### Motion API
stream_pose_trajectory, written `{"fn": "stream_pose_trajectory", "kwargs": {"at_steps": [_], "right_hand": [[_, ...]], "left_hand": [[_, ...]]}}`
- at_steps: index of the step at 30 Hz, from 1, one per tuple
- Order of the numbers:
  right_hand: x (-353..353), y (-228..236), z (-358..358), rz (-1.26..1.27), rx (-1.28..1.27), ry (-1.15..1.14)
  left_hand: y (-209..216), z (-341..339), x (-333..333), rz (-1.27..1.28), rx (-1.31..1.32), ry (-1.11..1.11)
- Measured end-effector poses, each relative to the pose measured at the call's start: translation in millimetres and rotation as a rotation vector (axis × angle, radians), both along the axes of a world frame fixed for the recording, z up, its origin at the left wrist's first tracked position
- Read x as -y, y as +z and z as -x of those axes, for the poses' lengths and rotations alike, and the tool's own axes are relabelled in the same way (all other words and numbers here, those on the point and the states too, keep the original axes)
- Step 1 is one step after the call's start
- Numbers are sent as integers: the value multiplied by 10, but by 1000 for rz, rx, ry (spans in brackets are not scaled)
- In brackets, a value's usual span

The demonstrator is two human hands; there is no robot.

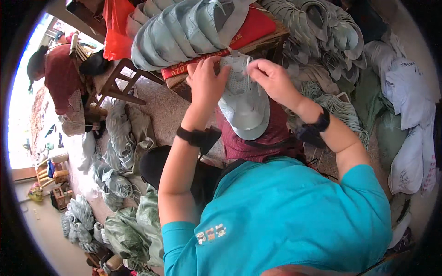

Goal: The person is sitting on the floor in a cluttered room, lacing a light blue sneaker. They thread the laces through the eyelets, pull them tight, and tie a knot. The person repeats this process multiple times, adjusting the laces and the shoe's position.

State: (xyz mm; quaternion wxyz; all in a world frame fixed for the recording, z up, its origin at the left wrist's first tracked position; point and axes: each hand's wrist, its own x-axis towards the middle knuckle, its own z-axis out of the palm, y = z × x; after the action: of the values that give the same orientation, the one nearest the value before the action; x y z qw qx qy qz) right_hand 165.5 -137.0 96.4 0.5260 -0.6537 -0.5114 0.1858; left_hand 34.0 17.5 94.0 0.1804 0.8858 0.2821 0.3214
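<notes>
A pale grey-green shoe upper (244, 112) lies across my lap, its toe toward me and its perforated lacing part toward the bench. My left hand (207, 83) grips the upper's left edge, thumb on the near face and fingers bent beyond it. At the right edge, my right hand (276, 83) has thumb and forefinger pinched together on a thin pale lace (249, 61); the fingertips are slightly blurred. Just past my hands, a nested row of similar uppers (184, 34) rests on the wooden bench (271, 39) over a red printed cloth (255, 27).
More uppers (317, 32) are heaped at the far right, with bundled laces (331, 103) below them. White sacks (407, 96) stand along the right side. A wooden stool (119, 85), green sacks (126, 232) and bundles of uppers lie left. Another person (60, 78) sits at far left.
</notes>
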Motion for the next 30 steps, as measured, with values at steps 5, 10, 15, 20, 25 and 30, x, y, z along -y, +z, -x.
{"fn": "stream_pose_trajectory", "kwargs": {"at_steps": [5,10,15,20,25,30], "right_hand": [[-297,-123,-90,-91,93,-26],[-340,-149,-159,-120,-24,34],[-234,41,-205,35,-225,49],[141,51,14,41,143,49],[179,-29,204,-10,247,-56],[87,-46,281,6,344,-70]], "left_hand": [[-167,-25,-252,508,110,-228],[-468,159,-274,733,448,-103],[-352,13,-65,143,354,27],[-243,400,98,-81,319,-276],[-119,570,148,-172,54,-462],[51,550,31,-98,-175,-526]]}}
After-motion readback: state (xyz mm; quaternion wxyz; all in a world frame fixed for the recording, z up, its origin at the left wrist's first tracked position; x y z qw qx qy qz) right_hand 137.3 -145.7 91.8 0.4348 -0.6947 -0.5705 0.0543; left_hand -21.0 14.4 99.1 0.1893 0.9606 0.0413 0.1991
